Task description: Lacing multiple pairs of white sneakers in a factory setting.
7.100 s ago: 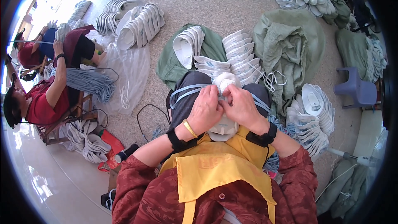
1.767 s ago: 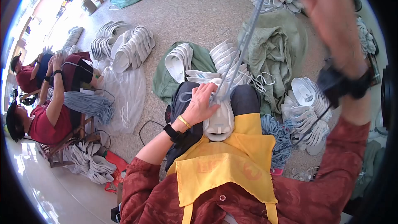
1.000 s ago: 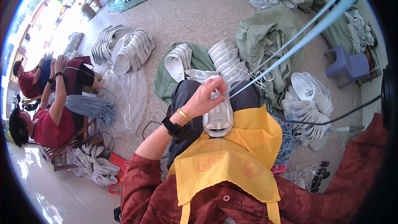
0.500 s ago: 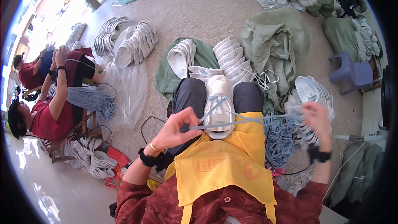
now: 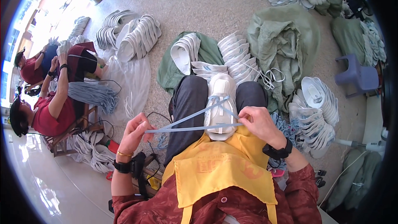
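A white shoe (image 5: pixel 222 87) lies between my thighs, its end nearest me resting on my yellow apron (image 5: pixel 226 168). Grey-blue shoelace (image 5: pixel 188 129) runs through its upper part, crosses over it and stretches out sideways. My left hand (image 5: pixel 135 132) is off to the left of the shoe, pinching the lace between thumb and fingers and pulling it taut. Beside the shoe's right edge, my right hand (image 5: pixel 261 123) has its fingers closed on the lace as well. Between the two hands the strands run nearly level over my left thigh and the shoe.
Stacked white shoe pieces (image 5: pixel 240 56) stand beyond my knees, near a green sack (image 5: pixel 282 37). More stacks (image 5: pixel 317 112) and loose laces (image 5: pixel 290 126) lie at right, by a purple stool (image 5: pixel 358 74). Two people in red (image 5: pixel 54 108) sit at left with lace bundles (image 5: pixel 93 94).
My left hand has moved left, drawing lace out with it. My right hand has come in from the far right to the shoe's right edge.
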`<action>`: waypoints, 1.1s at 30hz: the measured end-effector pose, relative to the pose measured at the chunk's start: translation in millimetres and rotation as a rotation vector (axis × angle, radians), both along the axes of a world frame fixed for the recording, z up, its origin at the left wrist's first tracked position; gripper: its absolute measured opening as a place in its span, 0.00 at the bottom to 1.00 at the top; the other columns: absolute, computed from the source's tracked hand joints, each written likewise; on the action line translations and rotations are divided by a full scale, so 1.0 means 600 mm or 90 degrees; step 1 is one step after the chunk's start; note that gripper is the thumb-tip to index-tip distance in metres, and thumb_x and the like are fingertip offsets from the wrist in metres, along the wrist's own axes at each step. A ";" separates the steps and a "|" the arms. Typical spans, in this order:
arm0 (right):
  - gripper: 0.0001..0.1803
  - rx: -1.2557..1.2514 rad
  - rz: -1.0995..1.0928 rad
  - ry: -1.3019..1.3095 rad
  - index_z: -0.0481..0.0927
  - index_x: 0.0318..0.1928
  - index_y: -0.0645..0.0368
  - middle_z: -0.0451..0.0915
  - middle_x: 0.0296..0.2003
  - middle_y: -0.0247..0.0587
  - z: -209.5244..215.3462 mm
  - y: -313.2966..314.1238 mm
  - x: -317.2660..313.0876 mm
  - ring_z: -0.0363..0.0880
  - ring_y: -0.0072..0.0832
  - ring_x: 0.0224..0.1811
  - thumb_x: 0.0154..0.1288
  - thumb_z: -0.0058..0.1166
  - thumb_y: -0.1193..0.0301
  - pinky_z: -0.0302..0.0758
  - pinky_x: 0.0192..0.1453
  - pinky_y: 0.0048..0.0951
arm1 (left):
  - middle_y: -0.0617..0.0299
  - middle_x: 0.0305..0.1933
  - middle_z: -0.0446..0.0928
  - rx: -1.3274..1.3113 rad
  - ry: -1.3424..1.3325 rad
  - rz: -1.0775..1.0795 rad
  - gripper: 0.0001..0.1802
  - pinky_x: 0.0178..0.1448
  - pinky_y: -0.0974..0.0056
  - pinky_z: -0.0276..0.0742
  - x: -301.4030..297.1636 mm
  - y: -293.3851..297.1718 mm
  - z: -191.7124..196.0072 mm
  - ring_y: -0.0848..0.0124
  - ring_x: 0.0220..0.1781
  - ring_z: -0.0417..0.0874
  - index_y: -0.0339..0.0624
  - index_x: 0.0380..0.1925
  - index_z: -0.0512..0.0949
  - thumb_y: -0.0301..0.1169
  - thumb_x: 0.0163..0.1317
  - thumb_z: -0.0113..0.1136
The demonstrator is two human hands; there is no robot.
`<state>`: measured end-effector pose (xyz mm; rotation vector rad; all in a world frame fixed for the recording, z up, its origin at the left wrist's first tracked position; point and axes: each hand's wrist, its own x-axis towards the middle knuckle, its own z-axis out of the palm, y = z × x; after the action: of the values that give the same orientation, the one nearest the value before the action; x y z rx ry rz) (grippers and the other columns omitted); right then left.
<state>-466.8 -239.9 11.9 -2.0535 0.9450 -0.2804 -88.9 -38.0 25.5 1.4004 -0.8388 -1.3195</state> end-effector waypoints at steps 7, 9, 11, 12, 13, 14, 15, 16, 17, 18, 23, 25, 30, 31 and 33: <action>0.07 0.073 0.010 0.034 0.85 0.38 0.66 0.86 0.25 0.50 0.023 -0.007 -0.032 0.86 0.39 0.26 0.62 0.66 0.75 0.81 0.35 0.35 | 0.73 0.16 0.67 -0.010 0.159 0.104 0.15 0.41 0.72 0.74 0.072 0.022 -0.021 0.81 0.20 0.69 0.47 0.30 0.70 0.38 0.80 0.54; 0.08 0.128 -0.031 0.104 0.86 0.39 0.66 0.84 0.23 0.41 0.038 -0.014 -0.046 0.82 0.23 0.23 0.64 0.67 0.73 0.76 0.30 0.28 | 0.72 0.21 0.71 0.160 -0.101 0.102 0.14 0.41 0.71 0.75 0.075 0.018 0.000 0.79 0.24 0.73 0.45 0.32 0.73 0.36 0.79 0.55; 0.08 0.093 -0.024 0.096 0.85 0.40 0.66 0.85 0.25 0.45 0.042 -0.018 -0.044 0.85 0.28 0.24 0.64 0.67 0.73 0.79 0.32 0.31 | 0.62 0.30 0.75 0.186 -0.176 0.049 0.09 0.44 0.62 0.79 0.076 0.015 -0.026 0.73 0.31 0.80 0.40 0.35 0.74 0.31 0.75 0.59; 0.08 0.063 -0.056 0.033 0.86 0.40 0.66 0.85 0.27 0.44 0.033 -0.020 -0.036 0.84 0.28 0.24 0.65 0.67 0.73 0.78 0.31 0.30 | 0.60 0.34 0.77 0.061 -0.548 0.014 0.07 0.45 0.62 0.80 0.060 0.004 -0.034 0.70 0.35 0.82 0.38 0.37 0.74 0.28 0.73 0.61; 0.07 0.031 -0.089 -0.032 0.86 0.40 0.65 0.86 0.29 0.44 0.026 -0.022 -0.027 0.83 0.28 0.23 0.65 0.67 0.74 0.78 0.30 0.29 | 0.58 0.38 0.79 -0.079 -0.915 -0.025 0.06 0.46 0.62 0.81 0.041 -0.010 -0.039 0.68 0.40 0.85 0.36 0.39 0.75 0.25 0.70 0.63; 0.07 0.003 -0.076 -0.017 0.85 0.43 0.64 0.87 0.36 0.43 0.024 -0.028 -0.014 0.84 0.29 0.24 0.66 0.66 0.74 0.79 0.32 0.29 | 0.57 0.41 0.80 -0.070 -0.821 0.008 0.08 0.44 0.65 0.81 0.014 -0.034 -0.040 0.66 0.42 0.85 0.35 0.41 0.76 0.22 0.66 0.65; 0.07 0.003 -0.075 -0.018 0.85 0.43 0.64 0.87 0.36 0.43 0.017 -0.031 0.002 0.84 0.29 0.24 0.66 0.66 0.74 0.79 0.32 0.29 | 0.56 0.41 0.79 -0.051 -0.671 0.021 0.08 0.43 0.65 0.81 -0.014 -0.058 -0.040 0.65 0.41 0.85 0.35 0.41 0.76 0.21 0.65 0.65; 0.09 -0.020 -0.070 -0.057 0.85 0.45 0.63 0.87 0.36 0.43 0.008 -0.032 0.020 0.84 0.30 0.25 0.66 0.67 0.74 0.79 0.32 0.30 | 0.56 0.40 0.79 -0.032 -0.519 0.036 0.07 0.42 0.64 0.82 -0.043 -0.082 -0.042 0.65 0.40 0.85 0.36 0.41 0.77 0.20 0.65 0.65; 0.10 -0.044 -0.066 -0.096 0.84 0.47 0.63 0.86 0.37 0.44 0.000 -0.035 0.035 0.84 0.31 0.25 0.66 0.67 0.75 0.80 0.33 0.30 | 0.56 0.39 0.78 -0.066 -0.516 0.014 0.08 0.41 0.64 0.81 -0.074 -0.108 -0.042 0.66 0.39 0.85 0.35 0.41 0.76 0.19 0.64 0.65; 0.12 -0.082 -0.021 -0.080 0.82 0.49 0.61 0.84 0.40 0.44 -0.003 -0.040 0.045 0.85 0.38 0.30 0.66 0.65 0.75 0.81 0.35 0.35 | 0.56 0.38 0.78 -0.101 -0.511 -0.009 0.10 0.40 0.64 0.81 -0.103 -0.135 -0.039 0.66 0.39 0.84 0.35 0.41 0.76 0.18 0.62 0.66; 0.10 -0.228 0.082 -0.043 0.80 0.47 0.59 0.81 0.41 0.47 -0.030 -0.055 0.080 0.84 0.51 0.40 0.67 0.61 0.76 0.81 0.41 0.45 | 0.55 0.39 0.73 -0.175 -0.461 -0.075 0.14 0.37 0.62 0.78 -0.179 -0.224 -0.053 0.65 0.32 0.82 0.35 0.44 0.73 0.17 0.61 0.65; 0.08 -0.205 0.083 -0.031 0.80 0.44 0.63 0.81 0.40 0.50 -0.032 -0.058 0.085 0.83 0.52 0.40 0.65 0.60 0.80 0.80 0.43 0.46 | 0.54 0.39 0.72 -0.214 -0.489 -0.092 0.13 0.37 0.61 0.78 -0.182 -0.245 -0.075 0.63 0.31 0.81 0.35 0.43 0.73 0.16 0.60 0.64; 0.07 -0.150 0.066 -0.087 0.78 0.42 0.65 0.80 0.37 0.52 -0.041 -0.066 0.083 0.82 0.53 0.37 0.63 0.59 0.81 0.78 0.41 0.45 | 0.52 0.38 0.71 -0.273 -0.511 -0.161 0.13 0.38 0.56 0.76 -0.180 -0.265 -0.092 0.59 0.32 0.79 0.36 0.42 0.72 0.14 0.58 0.60; 0.07 -0.134 0.071 -0.095 0.77 0.41 0.65 0.80 0.36 0.52 -0.041 -0.070 0.084 0.82 0.53 0.36 0.62 0.59 0.81 0.78 0.41 0.44 | 0.52 0.38 0.71 -0.272 -0.489 -0.164 0.13 0.39 0.55 0.75 -0.177 -0.266 -0.098 0.57 0.33 0.79 0.36 0.41 0.72 0.14 0.57 0.58; 0.06 -0.103 0.080 -0.101 0.78 0.40 0.65 0.80 0.35 0.51 -0.043 -0.085 0.081 0.82 0.49 0.35 0.62 0.59 0.81 0.78 0.40 0.41 | 0.52 0.38 0.71 -0.271 -0.467 -0.168 0.12 0.39 0.54 0.75 -0.177 -0.269 -0.102 0.56 0.34 0.79 0.36 0.40 0.71 0.13 0.57 0.57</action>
<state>-417.9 -290.7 -13.9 -2.1916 0.7127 -0.4581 -195.0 -199.5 -35.6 1.4566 -1.7287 -0.7142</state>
